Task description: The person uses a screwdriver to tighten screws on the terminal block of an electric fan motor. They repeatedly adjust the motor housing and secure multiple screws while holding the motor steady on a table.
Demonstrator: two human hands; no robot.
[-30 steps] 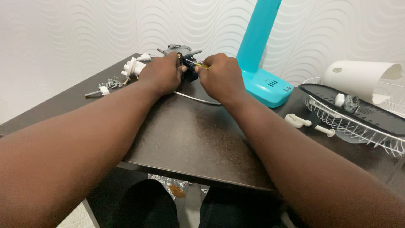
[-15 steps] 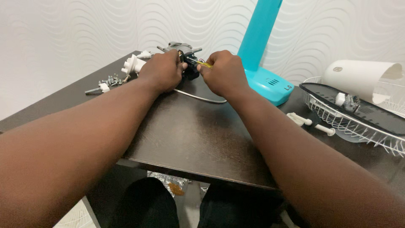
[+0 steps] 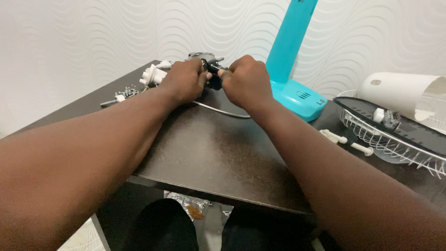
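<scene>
Both hands clamp a small grey-and-black metal motor assembly (image 3: 210, 69) just left of the glossy turquoise plastic stand (image 3: 291, 60). The left hand (image 3: 185, 80) wraps it with curled fingers; the right hand (image 3: 246, 82) is fisted against it (whether around a tool, I cannot tell). A thin white cord (image 3: 218, 110) trails from the assembly over the dark, leathery-grained tabletop (image 3: 218, 158).

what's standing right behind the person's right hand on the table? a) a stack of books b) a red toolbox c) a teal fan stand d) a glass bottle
c: the teal fan stand rises from its base on the dark table just behind the right hand, while both hands close on a small dark motor part; the left hand grips it from the other side.
</scene>
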